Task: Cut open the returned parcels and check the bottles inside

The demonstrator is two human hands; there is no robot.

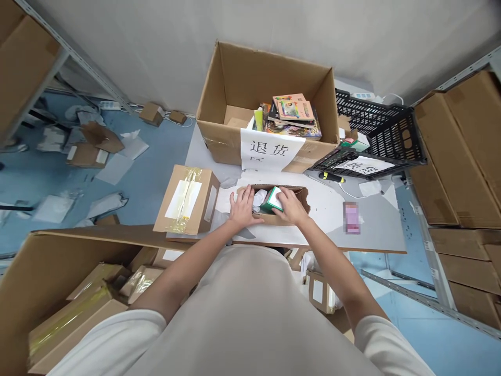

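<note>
A small open cardboard box (299, 194) sits on the white table in front of me. My right hand (290, 207) is closed on a green and white carton (270, 201), which is tilted inside the box. Crumpled white paper (259, 199) lies to the left of the carton. My left hand (243, 207) rests on the left end of the box, its fingers over the edge and its thumb stretched along the near side. A taped cardboard box (187, 201) with a white label stands to the left of this hand.
Behind stands a large cardboard box (219, 149) with several books (295, 112). To its right is a black crate (391, 130) holding cartons. A yellow and black tool (332, 177) and a pixelated pink item (352, 218) lie on the table (379, 230). Parcels fill a big box (78, 245) at lower left.
</note>
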